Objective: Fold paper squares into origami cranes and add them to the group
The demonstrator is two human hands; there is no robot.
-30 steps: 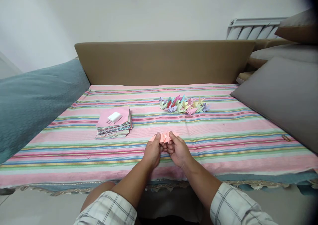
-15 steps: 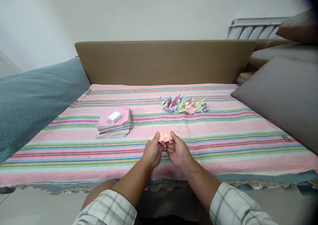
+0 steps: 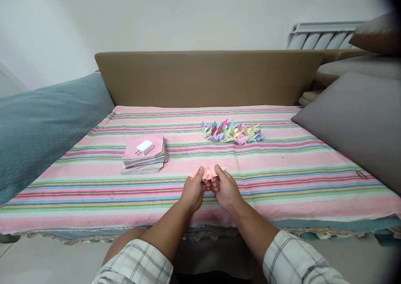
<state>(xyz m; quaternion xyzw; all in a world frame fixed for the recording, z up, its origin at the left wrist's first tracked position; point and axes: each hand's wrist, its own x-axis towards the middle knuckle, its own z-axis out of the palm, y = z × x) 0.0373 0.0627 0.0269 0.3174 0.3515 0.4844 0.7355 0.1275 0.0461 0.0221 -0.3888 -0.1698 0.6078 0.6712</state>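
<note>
A light pink folded paper crane point(image 3: 208, 173) is held low over the striped cloth, its wings spread to either side. My left hand point(image 3: 193, 188) pinches one wing, thumb on top and fingers curled below. On the other wing my right hand point(image 3: 226, 188) has the same pinch. The fingertips of both hands almost meet beneath the paper. Beyond them lies a cluster of folded paper cranes point(image 3: 232, 133) in many colours. To the left sits a stack of square paper sheets point(image 3: 144, 158), with a white charger plug point(image 3: 145, 147) resting on its pink top sheet.
The striped cloth point(image 3: 94, 183) covers a sofa seat with a brown backrest point(image 3: 206, 79). A blue-green cushioned armrest point(image 3: 53, 121) bounds the left, grey cushions point(image 3: 354, 112) the right. A small brown ring-like object point(image 3: 361, 174) lies near the cushion.
Both hands keep their pinch on the crane and barely shift. Its middle part opened flatter half a second ago and now looks drawn together again.
</note>
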